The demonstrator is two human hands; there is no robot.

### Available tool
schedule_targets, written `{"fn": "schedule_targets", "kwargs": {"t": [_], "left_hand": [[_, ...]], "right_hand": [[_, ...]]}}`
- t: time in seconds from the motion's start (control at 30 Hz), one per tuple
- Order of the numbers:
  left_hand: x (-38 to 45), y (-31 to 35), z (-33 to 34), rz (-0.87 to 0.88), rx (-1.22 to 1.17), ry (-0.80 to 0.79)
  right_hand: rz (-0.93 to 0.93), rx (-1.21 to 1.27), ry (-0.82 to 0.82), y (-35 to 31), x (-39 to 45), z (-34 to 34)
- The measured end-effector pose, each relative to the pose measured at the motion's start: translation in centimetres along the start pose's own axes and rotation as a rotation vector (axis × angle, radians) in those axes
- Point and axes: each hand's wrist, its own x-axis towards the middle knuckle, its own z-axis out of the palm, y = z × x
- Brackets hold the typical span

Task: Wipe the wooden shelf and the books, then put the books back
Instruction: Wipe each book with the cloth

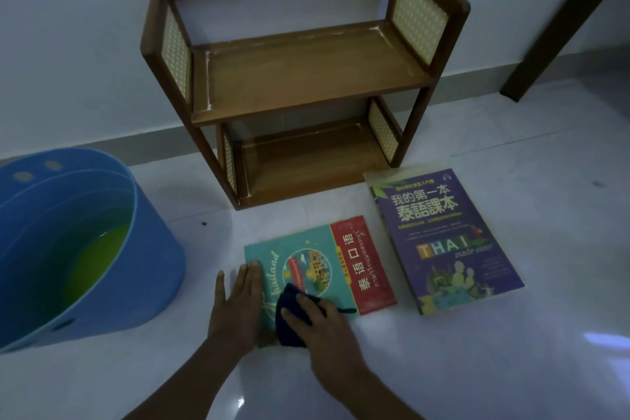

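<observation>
- Dim room, pale tiled floor (443,368) against a plain wall; I log all items as resting at floor level.
- Shelf (300,78) stands upright against the wall, both tiers bare of books. I note pale streaks along the edges of the upper board; whether it has been wiped I cannot tell.
- Teal book (341,262) lies flat on the floor in front of the shelf, cover up.
- Purple book (450,242) lies flat just right of it, apart from it, untouched by either hand.
- Blue tub (102,266) sits to the left, tilted in this wide view, with greenish liquid in the bottom.
- Left hand (235,300) lies flat, fingers straight and spread, fingertips pressing the teal book's left edge to steady it.
- Right hand (317,317) presses a dark cloth (289,320) on the teal cover, fingers curled over the cloth and gripping it, at the near-left part of the book.
- Judgement on progress: books are off the shelf and wiping of the teal book is under way; I rate the task as roughly midway at best.
- Outstanding, in my judgement: finish the teal cover, wipe the purple book, and return both books to the shelf.
</observation>
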Motion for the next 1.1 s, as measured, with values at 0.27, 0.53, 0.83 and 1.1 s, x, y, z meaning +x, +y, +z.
{"fn": "schedule_targets", "kwargs": {"t": [0.27,0.53,0.83,1.1], "left_hand": [[-0.2,5.0,-2.9,-0.077,0.039,-0.137],[-0.3,8.3,0.0,0.257,0.271,-0.050],[-0.8,5.5,-12.9,0.131,-0.535,0.407],[1.4,-0.4,-6.7,-0.094,-1.089,0.160]], "right_hand": [[0.362,-0.056,0.113,8.2,-9.0,-2.0],[0.290,-0.149,0.108,7.6,-11.0,-1.5],[0.364,0.013,-0.026,7.6,-9.7,-1.5],[0.365,-0.003,-0.198,7.8,-6.8,-2.2]]}}
